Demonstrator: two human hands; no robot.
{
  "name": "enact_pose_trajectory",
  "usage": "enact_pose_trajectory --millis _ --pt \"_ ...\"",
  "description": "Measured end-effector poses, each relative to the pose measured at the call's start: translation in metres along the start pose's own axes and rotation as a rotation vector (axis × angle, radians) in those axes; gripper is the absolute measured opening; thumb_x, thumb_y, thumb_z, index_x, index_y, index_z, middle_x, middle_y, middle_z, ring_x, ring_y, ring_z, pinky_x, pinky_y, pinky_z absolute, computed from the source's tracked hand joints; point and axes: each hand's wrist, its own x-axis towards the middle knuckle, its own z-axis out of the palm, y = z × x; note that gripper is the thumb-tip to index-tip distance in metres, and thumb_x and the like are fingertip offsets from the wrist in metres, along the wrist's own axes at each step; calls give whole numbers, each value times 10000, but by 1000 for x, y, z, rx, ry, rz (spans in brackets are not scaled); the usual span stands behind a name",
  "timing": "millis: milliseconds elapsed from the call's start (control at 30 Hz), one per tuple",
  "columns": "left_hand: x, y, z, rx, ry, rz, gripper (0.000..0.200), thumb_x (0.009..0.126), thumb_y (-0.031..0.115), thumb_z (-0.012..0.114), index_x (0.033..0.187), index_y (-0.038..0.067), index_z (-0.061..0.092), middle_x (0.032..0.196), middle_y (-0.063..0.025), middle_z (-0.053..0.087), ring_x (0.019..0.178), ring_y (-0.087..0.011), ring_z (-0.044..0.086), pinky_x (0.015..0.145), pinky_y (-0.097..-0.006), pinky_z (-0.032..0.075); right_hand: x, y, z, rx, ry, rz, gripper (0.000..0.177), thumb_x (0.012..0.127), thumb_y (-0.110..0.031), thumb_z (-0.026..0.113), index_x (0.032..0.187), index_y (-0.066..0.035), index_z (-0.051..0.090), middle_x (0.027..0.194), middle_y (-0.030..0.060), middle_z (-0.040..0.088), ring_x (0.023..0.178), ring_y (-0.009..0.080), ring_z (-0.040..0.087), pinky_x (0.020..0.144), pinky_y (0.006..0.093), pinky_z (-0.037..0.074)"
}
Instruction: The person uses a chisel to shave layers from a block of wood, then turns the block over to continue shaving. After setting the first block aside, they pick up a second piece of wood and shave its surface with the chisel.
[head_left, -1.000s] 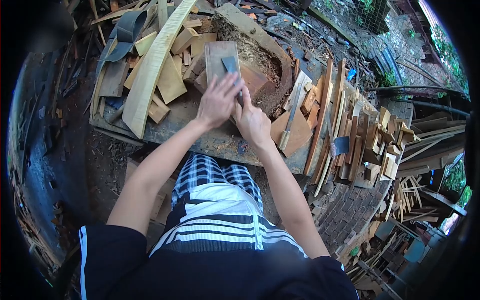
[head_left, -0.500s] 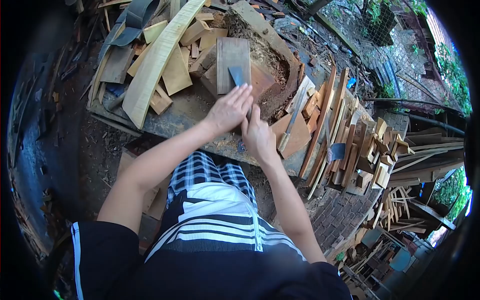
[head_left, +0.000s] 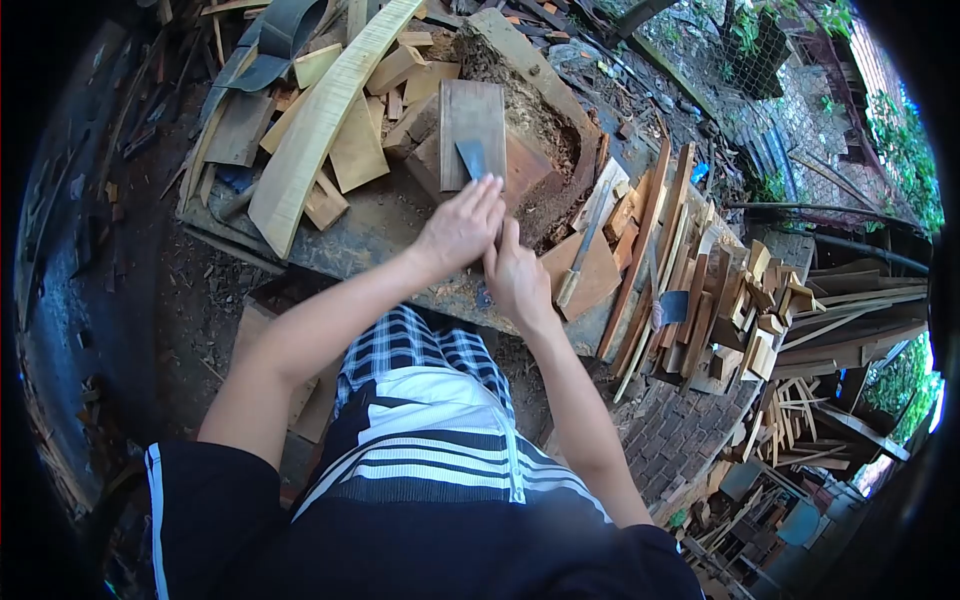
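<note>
A wide, flared chisel (head_left: 470,158) lies with its dark grey blade flat on a rectangular grey-brown slab (head_left: 472,108). My left hand (head_left: 462,222) presses down on the blade's narrow end, its fingers straight and held together. My right hand (head_left: 517,280) is closed around the handle just behind, mostly hiding it. Both hands are close together, near the slab's lower end. Under the slab sits a reddish-brown wooden block (head_left: 528,172).
Wood offcuts (head_left: 358,150) and a long curved plank (head_left: 325,125) lie left on the workbench (head_left: 350,250). To the right are a long thin blade with a wooden handle (head_left: 567,288), narrow strips (head_left: 640,235), another flared blade (head_left: 675,306) and piled small wood pieces (head_left: 770,310).
The whole view has shifted slightly down. My hands and the chisel keep nearly the same place on the slab, with the same hold.
</note>
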Motion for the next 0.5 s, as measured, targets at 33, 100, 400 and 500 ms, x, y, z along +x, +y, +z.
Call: enact_pose_trajectory --millis 33,100,400,500 --pt "-6 11 -3 -19 -10 8 351 841 123 578 1137 -62 617 1327 -255 568 1287 -339 528 1110 -396 409 -14 3 0 23 -36 30 344 987 -283 469 1215 -38 393 842 310 665 802 498 651 684 584 513" --pt "-12 31 -3 -65 -54 9 374 845 118 578 1172 -63 603 1374 -247 533 1318 -343 497 1123 -404 393 -34 15 1 46 -70 62 340 991 -285 471 1229 -55 393 860 315 664 807 503 647 675 595 501" --pt "6 -14 4 -185 -48 -351 720 936 293 566 1490 -58 270 1585 -247 199 1488 -364 168 1202 -523 130 -56 35 -28 449 -175 306 399 1018 -374 458 1295 -89 420 748 209 650 622 373 663 604 484 492" --pt "13 -20 5 -66 -227 -324 695 920 270 575 1465 -70 311 1569 -274 222 1483 -375 188 1189 -541 168 -48 34 -20 480 -174 329 394 1018 -386 454 1260 -76 433 730 208 645 616 365 662 613 480 490"
